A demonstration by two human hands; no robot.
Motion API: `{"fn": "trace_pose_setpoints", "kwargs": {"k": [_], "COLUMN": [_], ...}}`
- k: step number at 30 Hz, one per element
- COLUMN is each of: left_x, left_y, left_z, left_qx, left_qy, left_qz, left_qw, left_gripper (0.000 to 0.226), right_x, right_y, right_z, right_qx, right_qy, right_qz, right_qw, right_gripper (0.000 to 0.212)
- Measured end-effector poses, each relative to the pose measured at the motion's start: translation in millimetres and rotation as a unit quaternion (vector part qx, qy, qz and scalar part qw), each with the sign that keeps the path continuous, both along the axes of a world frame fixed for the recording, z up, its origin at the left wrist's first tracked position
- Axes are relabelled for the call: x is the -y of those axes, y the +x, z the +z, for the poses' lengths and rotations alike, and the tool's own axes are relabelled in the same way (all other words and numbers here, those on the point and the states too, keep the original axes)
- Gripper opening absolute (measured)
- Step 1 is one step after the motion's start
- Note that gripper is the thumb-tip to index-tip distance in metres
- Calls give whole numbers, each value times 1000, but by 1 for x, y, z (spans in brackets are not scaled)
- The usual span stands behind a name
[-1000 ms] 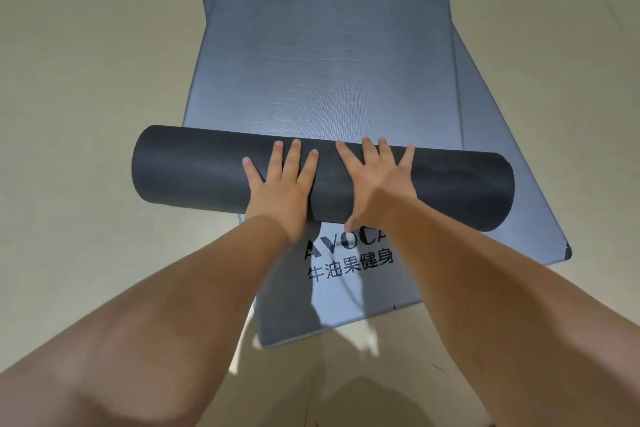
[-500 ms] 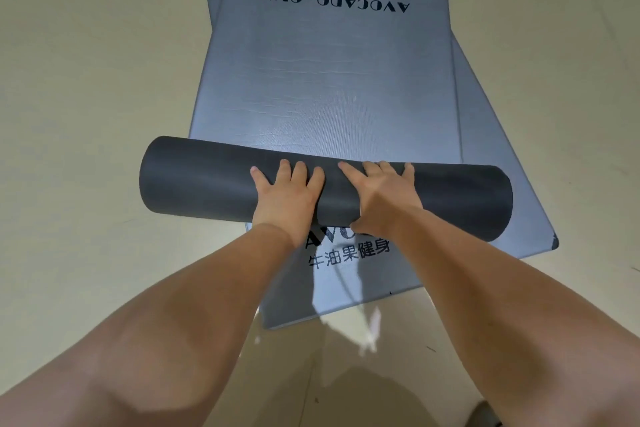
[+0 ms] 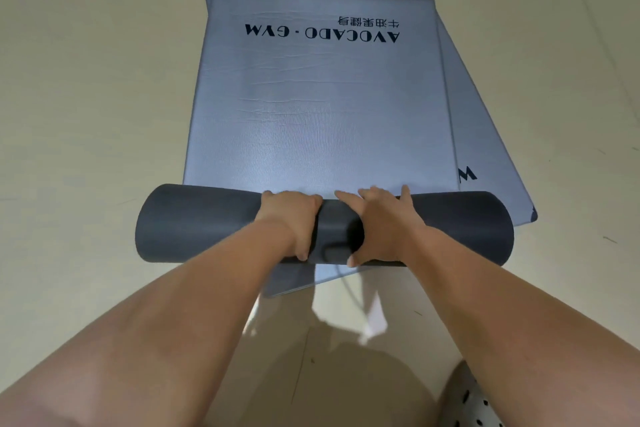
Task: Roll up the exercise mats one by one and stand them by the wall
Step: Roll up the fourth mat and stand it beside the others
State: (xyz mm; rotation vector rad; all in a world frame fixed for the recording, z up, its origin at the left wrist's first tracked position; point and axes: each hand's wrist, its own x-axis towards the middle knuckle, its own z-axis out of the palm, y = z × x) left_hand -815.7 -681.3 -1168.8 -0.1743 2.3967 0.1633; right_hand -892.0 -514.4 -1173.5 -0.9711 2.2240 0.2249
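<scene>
A smooth pale beige floor (image 3: 86, 114) carries a flat grey-blue foam mat (image 3: 478, 135) that shows beyond, to the right of and just nearer than the grip. Left of the grip, the dark grey rolled mat (image 3: 194, 222) rests on bare floor. A pale perforated shoe (image 3: 467, 402) stands well nearer, to the right.

The roll (image 3: 207, 224) hides the fingertips of the left hand (image 3: 289, 218) and the right hand (image 3: 384, 224), which curl over its far side. The top mat (image 3: 322, 114) and the roll cover most of the lower mat (image 3: 485, 135); of its print only a "W" shows. The top edge cuts off its far end. The bottom edge cuts the shoe (image 3: 471, 402) and both forearms.
</scene>
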Motion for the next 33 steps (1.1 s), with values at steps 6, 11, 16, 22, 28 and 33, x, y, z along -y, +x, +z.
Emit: {"fn": "trace_pose_setpoints", "kwargs": {"k": [6, 11, 16, 22, 28, 33], "left_x": [32, 38, 33, -17, -4, 19], "left_y": [-50, -52, -29, 35, 41, -3], "left_z": [13, 7, 3, -35, -60, -45], "left_qx": [84, 75, -52, -258, -244, -215], "left_qy": [89, 155, 108, -13, -44, -41], "left_qz": [46, 105, 34, 58, 24, 41], "left_qw": [991, 979, 992, 964, 968, 975], "left_gripper": [84, 86, 109, 101, 117, 121], "right_x": [-7, -7, 8, 26, 35, 24], "right_y": [41, 39, 7, -30, -49, -28], "right_z": [-9, -23, -23, -15, -9, -16], "right_qx": [-189, -179, -156, -114, -91, -194], "right_qy": [-57, -19, -8, -14, -16, -126], "right_qz": [-7, -39, -33, -51, -52, -43], "right_qw": [980, 983, 987, 992, 994, 972], "right_gripper": [136, 151, 155, 151, 154, 123]}}
